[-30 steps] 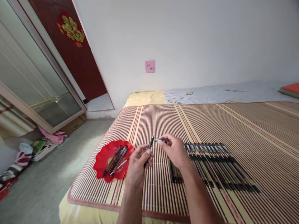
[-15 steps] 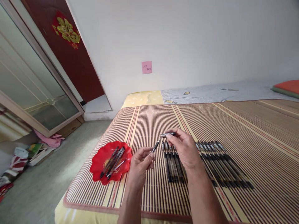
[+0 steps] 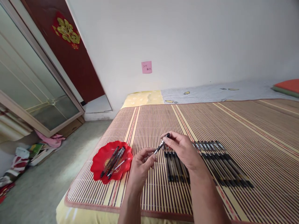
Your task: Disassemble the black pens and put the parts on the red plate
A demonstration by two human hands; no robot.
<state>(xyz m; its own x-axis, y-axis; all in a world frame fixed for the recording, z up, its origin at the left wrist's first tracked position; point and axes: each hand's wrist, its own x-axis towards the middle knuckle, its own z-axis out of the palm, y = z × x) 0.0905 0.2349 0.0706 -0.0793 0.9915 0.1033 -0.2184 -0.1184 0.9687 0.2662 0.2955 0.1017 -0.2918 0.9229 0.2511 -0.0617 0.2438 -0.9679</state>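
Observation:
Between both hands a gel pen (image 3: 158, 150) slants up to the right. My left hand (image 3: 140, 163) pinches its barrel with thumb and fingers. My right hand (image 3: 184, 151) is closed on the black-ended pen cap (image 3: 167, 136), which sits over the pen's tip; whether it is fully seated I cannot tell. Under and beside my right forearm lies a row of capped pens (image 3: 224, 165), side by side, partly hidden by that arm. To the left, a red scalloped plate (image 3: 97, 160) bears several pens (image 3: 111, 163) and a thin white stick-like piece (image 3: 121, 164).
A striped bamboo mat (image 3: 149, 121) covers the bed, with a patterned sheet (image 3: 205, 92) along the wall. A pink note (image 3: 146, 67) is stuck on the wall. At the far right is an orange cushion (image 3: 288, 84). Clothes (image 3: 20, 161) lie on the floor at left.
My right hand has brought the cap down and left onto the pen's tip. Before, the cap was held level and apart from the bare tip. My left hand has barely moved.

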